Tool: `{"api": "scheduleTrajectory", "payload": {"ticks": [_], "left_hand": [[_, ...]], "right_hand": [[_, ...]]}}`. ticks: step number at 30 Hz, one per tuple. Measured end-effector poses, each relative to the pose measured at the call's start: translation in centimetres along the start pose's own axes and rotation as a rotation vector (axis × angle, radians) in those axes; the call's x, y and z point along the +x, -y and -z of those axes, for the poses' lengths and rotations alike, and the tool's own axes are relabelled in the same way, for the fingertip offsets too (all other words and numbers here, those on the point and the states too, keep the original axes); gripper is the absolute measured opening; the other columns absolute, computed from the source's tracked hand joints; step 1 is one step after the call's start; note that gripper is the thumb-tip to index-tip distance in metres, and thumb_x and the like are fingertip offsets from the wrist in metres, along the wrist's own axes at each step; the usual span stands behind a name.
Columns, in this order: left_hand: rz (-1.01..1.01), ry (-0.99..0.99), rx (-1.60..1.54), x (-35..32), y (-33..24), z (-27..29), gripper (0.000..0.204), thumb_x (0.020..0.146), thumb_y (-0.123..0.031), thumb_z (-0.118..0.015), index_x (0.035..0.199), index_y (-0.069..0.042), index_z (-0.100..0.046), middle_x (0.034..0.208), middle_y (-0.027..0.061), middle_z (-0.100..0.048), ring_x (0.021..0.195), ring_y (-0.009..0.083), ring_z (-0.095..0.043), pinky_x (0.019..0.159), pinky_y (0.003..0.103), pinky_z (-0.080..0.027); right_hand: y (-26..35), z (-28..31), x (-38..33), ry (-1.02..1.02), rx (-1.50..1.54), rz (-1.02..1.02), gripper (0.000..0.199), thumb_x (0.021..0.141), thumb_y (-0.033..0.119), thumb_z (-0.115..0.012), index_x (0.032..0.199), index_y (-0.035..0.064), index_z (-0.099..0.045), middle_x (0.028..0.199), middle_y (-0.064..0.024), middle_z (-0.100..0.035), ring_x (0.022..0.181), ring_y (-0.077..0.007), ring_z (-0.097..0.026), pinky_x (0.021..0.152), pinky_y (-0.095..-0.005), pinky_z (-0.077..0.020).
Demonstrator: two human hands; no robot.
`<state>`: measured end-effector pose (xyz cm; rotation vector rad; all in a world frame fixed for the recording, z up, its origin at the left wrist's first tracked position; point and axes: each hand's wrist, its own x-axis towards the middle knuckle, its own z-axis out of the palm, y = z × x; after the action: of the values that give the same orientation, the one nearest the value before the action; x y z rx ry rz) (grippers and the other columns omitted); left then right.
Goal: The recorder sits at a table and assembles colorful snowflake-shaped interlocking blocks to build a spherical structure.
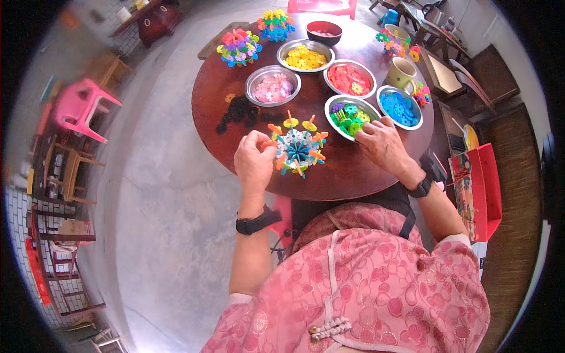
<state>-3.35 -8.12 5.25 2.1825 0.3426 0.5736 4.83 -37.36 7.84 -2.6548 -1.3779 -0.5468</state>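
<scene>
My left hand (255,160) is closed at the left side of a spiky ball of plastic snowflake discs (297,147), pinching an orange disc on its edge. White and blue discs make up the ball's middle, with orange, yellow and green ones sticking out around it. My right hand (385,144) dips its bent fingers over the near right rim of a metal bowl (336,125) of green and purple discs (355,117). The fingertips are drawn together, and whatever they may hold is hidden.
Around the round brown table (223,141) stand metal bowls of pink (273,88), yellow (306,57), red (351,79) and blue discs (400,109). Black discs (240,112) lie loose. Two finished disc balls (238,47) sit at the far left. A mug (401,75) stands at the right.
</scene>
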Motion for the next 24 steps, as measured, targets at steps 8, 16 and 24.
{"api": "scheduleTrajectory", "payload": {"ticks": [8,16,24], "left_hand": [[-0.011,0.027,0.039,-0.6,-1.3,-1.0,0.016,0.073,-0.007,-0.07,0.084,-0.002,-0.06,0.078,0.0067,-0.063,0.073,0.0174,-0.062,0.069,0.032,-0.049],[-0.038,-0.007,0.051,-1.7,-2.5,-2.1,0.016,0.077,-0.008,-0.072,0.089,-0.004,-0.062,0.085,0.0062,-0.061,0.079,0.0181,-0.061,0.073,0.032,-0.049],[-0.231,-0.294,-0.212,-2.8,-3.2,-2.1,0.01,0.084,-0.008,-0.067,0.09,-0.003,-0.061,0.084,0.0071,-0.058,0.073,0.0205,-0.059,0.067,0.033,-0.048]], "right_hand": [[1.1,-2.9,-2.1,-0.008,0.031,-0.045,0.005,0.08,0.014,-0.057,0.085,0.0143,-0.058,0.081,-0.0052,-0.055,0.082,-0.0231,-0.058,0.079,-0.038,-0.0411],[-0.5,-1.0,-2.5,-0.144,0.28,-0.247,0.022,0.078,0.025,-0.071,0.09,0.0106,-0.059,0.086,-0.0087,-0.059,0.087,-0.028,-0.06,0.08,-0.0421,-0.0425],[-3.3,-0.1,-0.1,-0.24,0.389,-0.425,0.006,0.083,0.011,-0.062,0.088,0.0082,-0.062,0.084,-0.0151,-0.06,0.079,-0.035,-0.062,0.07,-0.0441,-0.0506]]}}
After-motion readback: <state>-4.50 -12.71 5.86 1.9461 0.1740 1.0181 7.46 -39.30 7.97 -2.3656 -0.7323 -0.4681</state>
